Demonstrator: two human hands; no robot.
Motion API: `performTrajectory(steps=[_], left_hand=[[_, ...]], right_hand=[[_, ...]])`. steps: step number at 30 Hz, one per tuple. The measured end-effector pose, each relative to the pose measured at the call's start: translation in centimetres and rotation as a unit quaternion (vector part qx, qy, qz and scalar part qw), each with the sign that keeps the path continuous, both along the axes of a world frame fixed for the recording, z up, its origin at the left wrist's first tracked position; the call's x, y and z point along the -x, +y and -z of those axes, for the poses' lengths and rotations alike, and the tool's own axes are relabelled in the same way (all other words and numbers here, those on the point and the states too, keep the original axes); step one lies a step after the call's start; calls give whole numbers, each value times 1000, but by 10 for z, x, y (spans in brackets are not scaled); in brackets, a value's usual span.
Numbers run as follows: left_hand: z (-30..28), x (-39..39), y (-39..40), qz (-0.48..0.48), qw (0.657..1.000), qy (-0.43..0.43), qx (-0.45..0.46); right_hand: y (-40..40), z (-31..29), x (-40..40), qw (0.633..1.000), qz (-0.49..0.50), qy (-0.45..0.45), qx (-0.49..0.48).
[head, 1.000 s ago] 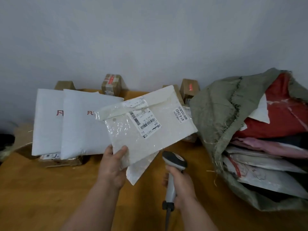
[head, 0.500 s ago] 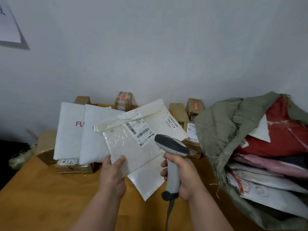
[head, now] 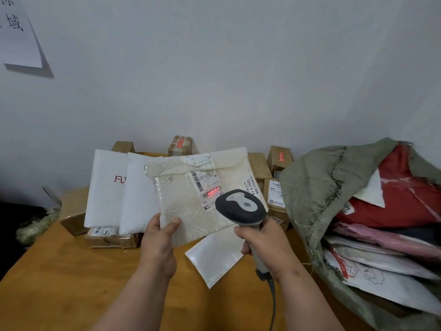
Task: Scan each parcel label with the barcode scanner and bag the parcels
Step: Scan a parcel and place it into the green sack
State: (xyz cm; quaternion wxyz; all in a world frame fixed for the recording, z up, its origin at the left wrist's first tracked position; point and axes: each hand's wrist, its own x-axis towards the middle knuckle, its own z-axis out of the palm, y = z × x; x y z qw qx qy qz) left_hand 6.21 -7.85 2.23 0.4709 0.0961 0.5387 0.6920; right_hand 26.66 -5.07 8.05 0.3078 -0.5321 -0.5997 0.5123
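We see the left hand (head: 159, 244) pinching the lower left corner of a white parcel (head: 191, 211), thumb on the front face, fingers behind. Right hand (head: 265, 247) is wrapped tight round the handle of the barcode scanner (head: 241, 207), whose cable hangs down toward the bottom edge.

The scanner head sits just in front of the parcel's lower right, pointed at it. A red scan line glows on the barcode of the label (head: 207, 187). The parcel is held up above the table (head: 59, 283), tilted, face toward us. It looks like a translucent bubble mailer with a folded taped flap on top and one snap button near the left; a second smaller sticker (head: 249, 186) sits at its right edge. A second, plain white flat mailer (head: 214, 256) shows below and behind it; we cannot tell if the hand holds it too.

Further back: two white padded envelopes (head: 107, 187) lean upright at left, red print on them, resting on a flat brown box (head: 112, 237). We count about six more brown cartons (head: 276, 194) along the wall.

On the right lies one green woven sack (head: 315, 187), mouth open toward us, stuffed with red, pink and white soft parcels. One paper sheet (head: 16, 32) hangs on the wall, top left.
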Motion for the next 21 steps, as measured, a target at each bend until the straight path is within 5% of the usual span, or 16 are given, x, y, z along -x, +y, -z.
performTrajectory(steps=[21], left_hand=[[-2,-16,0,-3,1000,-29,-9]], right_hand=[[3,1,-16,1000,-10,19,-3]])
